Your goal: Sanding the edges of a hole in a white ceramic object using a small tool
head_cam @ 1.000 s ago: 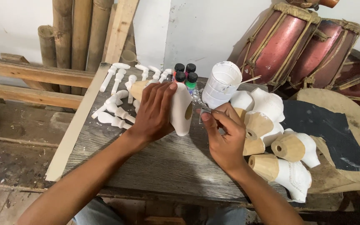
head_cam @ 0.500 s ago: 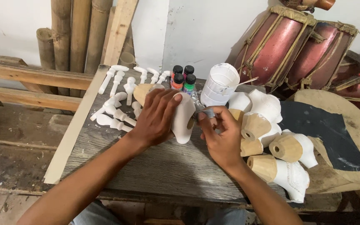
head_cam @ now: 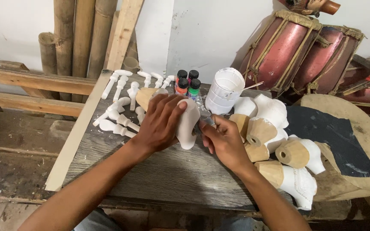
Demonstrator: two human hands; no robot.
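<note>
Head view, centre of frame: left hand (head_cam: 161,122) cups white-primed wooden carving (head_cam: 188,124) on worktop (head_cam: 163,171), fingers wrapped over its top. Right hand (head_cam: 223,141) fingers pinch small tool at carving's right edge. Looks rigid, light, coating prob scuffs; best gripped round the broad body.

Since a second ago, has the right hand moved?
Yes. The right hand has slid left and down, away from the white cup, closer to the white carving the left hand holds.
</note>
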